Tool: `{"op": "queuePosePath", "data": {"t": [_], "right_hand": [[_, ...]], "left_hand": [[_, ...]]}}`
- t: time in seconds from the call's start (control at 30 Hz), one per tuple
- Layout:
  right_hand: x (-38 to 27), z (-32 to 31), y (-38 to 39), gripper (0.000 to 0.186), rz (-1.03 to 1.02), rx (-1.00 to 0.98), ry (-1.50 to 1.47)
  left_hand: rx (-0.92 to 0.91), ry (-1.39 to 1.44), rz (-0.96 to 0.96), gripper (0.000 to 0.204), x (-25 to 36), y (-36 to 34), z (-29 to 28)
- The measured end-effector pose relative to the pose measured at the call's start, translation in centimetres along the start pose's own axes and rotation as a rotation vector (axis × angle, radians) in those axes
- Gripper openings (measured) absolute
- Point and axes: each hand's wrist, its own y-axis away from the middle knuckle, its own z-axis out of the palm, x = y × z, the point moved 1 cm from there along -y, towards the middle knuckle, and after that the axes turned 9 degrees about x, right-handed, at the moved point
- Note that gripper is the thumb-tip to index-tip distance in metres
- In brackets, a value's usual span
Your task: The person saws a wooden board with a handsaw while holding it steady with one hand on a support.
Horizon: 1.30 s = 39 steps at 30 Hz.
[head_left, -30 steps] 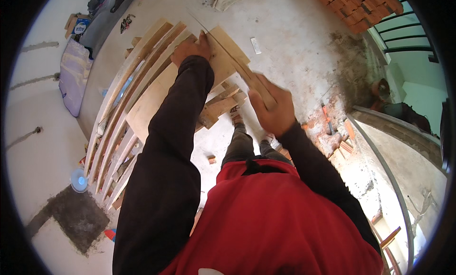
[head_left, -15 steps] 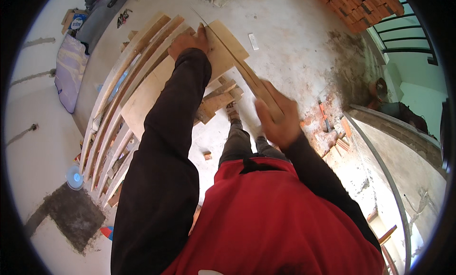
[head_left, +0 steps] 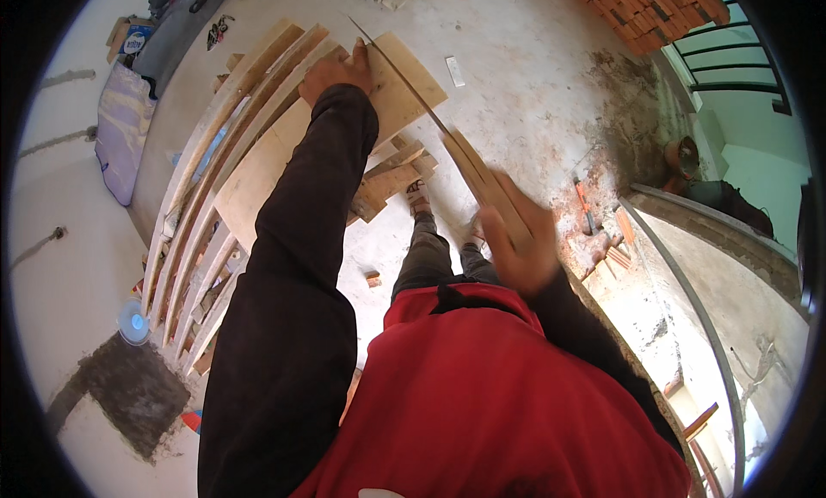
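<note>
A pale flat wooden board lies across a stack of long timbers. My left hand presses down on it near its far end, fingers bent over it and thumb close to the blade. In my right hand is a handsaw, held by its wooden handle. Its thin blade slants across the board, the tip reaching past the far edge. My right hand is somewhat smeared by motion. How deep the blade sits in the board cannot be made out.
Long timbers stretch along the left, and short wood blocks sit under the board. My feet stand just beside these. A red-handled tool lies on the floor to the right. Stacked bricks stand far right, and a low ledge runs nearer.
My right hand has drawn the saw back toward my body, down and to the right. The left hand stays on the board; the whole view has shifted slightly.
</note>
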Motion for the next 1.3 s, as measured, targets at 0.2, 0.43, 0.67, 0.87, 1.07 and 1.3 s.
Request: {"op": "queuePosePath", "data": {"t": [0.2, 0.43, 0.67, 0.87, 1.07, 1.3], "right_hand": [[-0.8, -1.4, 0.4, 0.041, -0.119, 0.029, 0.014], [1.4, 2.2, -3.1, 0.045, -0.061, 0.106, -0.035], [-1.2, -1.7, 1.1, 0.045, -0.025, -0.007, -0.028], [1.2, 3.6, -5.3, 0.038, -0.305, 0.148, 0.077], [-2.4, -4.4, 4.0, 0.049, 0.007, -0.037, 0.052], [1.7, 3.9, -6.6, 0.036, -0.263, 0.15, 0.056]], "left_hand": [[0.095, -0.008, 0.0, 0.057, -0.7, -0.2, 0.8], [0.05, -0.024, -0.009, 0.057, 0.4, -0.4, 0.7], [0.072, -0.033, -0.023, 0.057, -0.5, -0.2, 0.2], [0.072, 0.002, 0.026, 0.057, 1.1, -0.4, 0.6], [0.06, -0.026, -0.009, 0.058, -0.4, -0.4, 0.6], [0.078, -0.015, 0.021, 0.057, 1.1, -0.4, 0.6]]}}
